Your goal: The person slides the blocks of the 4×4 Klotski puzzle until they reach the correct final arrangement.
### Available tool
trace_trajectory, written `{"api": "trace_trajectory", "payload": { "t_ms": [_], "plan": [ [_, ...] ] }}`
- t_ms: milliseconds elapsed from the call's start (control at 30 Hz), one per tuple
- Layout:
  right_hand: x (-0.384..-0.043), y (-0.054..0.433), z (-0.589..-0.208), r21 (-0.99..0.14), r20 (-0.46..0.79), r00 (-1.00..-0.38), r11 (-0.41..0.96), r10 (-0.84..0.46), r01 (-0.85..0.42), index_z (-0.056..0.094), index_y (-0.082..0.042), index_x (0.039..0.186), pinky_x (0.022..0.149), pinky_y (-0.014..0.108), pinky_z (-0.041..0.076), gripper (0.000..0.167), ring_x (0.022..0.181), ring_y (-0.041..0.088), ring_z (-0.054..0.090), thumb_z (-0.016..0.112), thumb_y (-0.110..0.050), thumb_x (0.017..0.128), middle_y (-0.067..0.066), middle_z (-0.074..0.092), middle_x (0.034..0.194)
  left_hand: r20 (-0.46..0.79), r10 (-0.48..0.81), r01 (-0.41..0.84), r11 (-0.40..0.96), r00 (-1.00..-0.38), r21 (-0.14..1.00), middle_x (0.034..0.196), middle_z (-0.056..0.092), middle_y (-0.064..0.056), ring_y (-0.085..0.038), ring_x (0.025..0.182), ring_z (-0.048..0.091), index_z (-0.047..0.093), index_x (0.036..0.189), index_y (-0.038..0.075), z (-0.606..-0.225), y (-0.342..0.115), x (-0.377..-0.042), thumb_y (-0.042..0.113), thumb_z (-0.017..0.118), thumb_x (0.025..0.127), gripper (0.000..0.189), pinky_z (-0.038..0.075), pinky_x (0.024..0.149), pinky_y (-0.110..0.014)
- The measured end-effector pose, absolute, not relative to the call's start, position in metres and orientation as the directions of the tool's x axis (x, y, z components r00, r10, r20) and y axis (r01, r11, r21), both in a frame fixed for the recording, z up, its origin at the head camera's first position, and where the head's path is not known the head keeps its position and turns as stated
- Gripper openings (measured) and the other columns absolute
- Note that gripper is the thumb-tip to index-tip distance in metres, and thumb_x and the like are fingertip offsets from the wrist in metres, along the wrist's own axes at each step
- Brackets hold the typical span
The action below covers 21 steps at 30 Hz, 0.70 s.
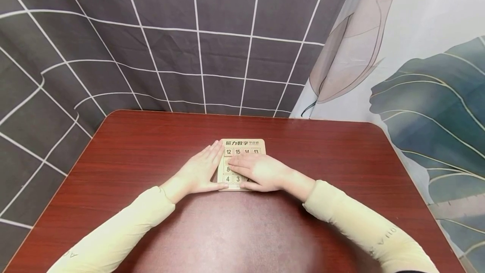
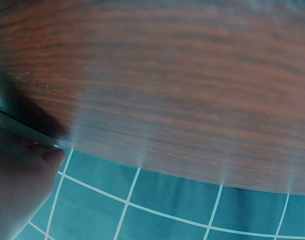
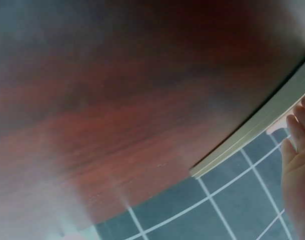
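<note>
A pale number sliding puzzle point(image 1: 235, 143) lies flat on the table, with dark characters along its top. Its top row reads 12, 15, 14, 13; an 8 and a 4, 3, 2 show lower down. The left hand point(image 1: 198, 172) lies against the puzzle's left edge, fingers extended, thumb at the lower left corner. Across the middle rows, the right hand point(image 1: 265, 172) rests its straight fingers on the tiles and hides several of them. In the right wrist view the puzzle's side edge point(image 3: 252, 125) appears beside the right hand point(image 3: 300, 165).
The reddish-brown wooden table point(image 1: 341, 155) has a glossy patch near the person. Behind it hangs a dark grey curtain point(image 1: 223, 54) with white grid lines. A white curtain with large leaf prints point(image 1: 428, 96) hangs at the right.
</note>
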State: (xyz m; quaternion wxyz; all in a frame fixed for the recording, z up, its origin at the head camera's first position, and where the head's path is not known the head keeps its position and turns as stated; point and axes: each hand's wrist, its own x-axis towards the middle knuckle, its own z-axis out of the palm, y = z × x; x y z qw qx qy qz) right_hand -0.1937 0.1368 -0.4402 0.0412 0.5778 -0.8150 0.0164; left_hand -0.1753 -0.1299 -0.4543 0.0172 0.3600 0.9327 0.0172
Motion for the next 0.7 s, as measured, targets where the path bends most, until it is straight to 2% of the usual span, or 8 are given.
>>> {"api": "trace_trajectory", "payload": {
  "t_ms": [133, 233, 367, 700],
  "plan": [
    [-0.186, 0.138, -0.440, 0.020, 0.094, -0.286, 0.289, -0.954, -0.957, 0.056, -0.004, 0.153, 0.126, 0.042, 0.043, 0.061, 0.147, 0.025, 0.056, 0.063, -0.040, 0.104, 0.008, 0.061, 0.155, -0.021, 0.671, 0.670, 0.741, -0.741, 0.052, 0.173, 0.022, -0.030, -0.040, 0.163, 0.025, 0.026, 0.162, -0.013, -0.454, -0.130, -0.175, 0.069, 0.062, 0.094, 0.112, 0.028, 0.134, -0.047],
    [-0.185, 0.138, -0.441, 0.028, 0.100, -0.279, 0.283, -0.955, -0.959, 0.056, -0.003, 0.153, 0.126, 0.042, 0.043, 0.062, 0.147, 0.025, 0.056, 0.064, -0.040, 0.104, 0.008, 0.061, 0.155, -0.022, 0.671, 0.669, 0.741, -0.741, 0.049, 0.173, 0.022, -0.029, -0.040, 0.163, 0.025, 0.026, 0.162, -0.013, -0.454, -0.130, -0.175, 0.069, 0.061, 0.095, 0.112, 0.028, 0.134, -0.047],
    [-0.189, 0.137, -0.441, 0.034, 0.096, -0.304, 0.308, -0.948, -0.951, 0.056, -0.004, 0.153, 0.126, 0.041, 0.043, 0.060, 0.147, 0.025, 0.056, 0.063, -0.040, 0.105, 0.008, 0.062, 0.155, -0.014, 0.673, 0.671, 0.740, -0.740, 0.050, 0.173, 0.023, -0.030, -0.040, 0.163, 0.026, 0.027, 0.162, -0.013, -0.454, -0.130, -0.175, 0.069, 0.061, 0.094, 0.112, 0.029, 0.134, -0.047],
    [-0.200, 0.132, -0.444, 0.016, 0.050, -0.410, 0.411, -0.911, -0.911, 0.055, -0.009, 0.155, 0.128, 0.041, 0.041, 0.059, 0.150, 0.025, 0.053, 0.059, -0.042, 0.107, 0.009, 0.055, 0.161, -0.006, 0.674, 0.672, 0.738, -0.739, 0.052, 0.173, 0.025, -0.029, -0.040, 0.163, 0.027, 0.028, 0.162, -0.013, -0.454, -0.130, -0.175, 0.069, 0.062, 0.094, 0.111, 0.030, 0.134, -0.047]
  ]
}}
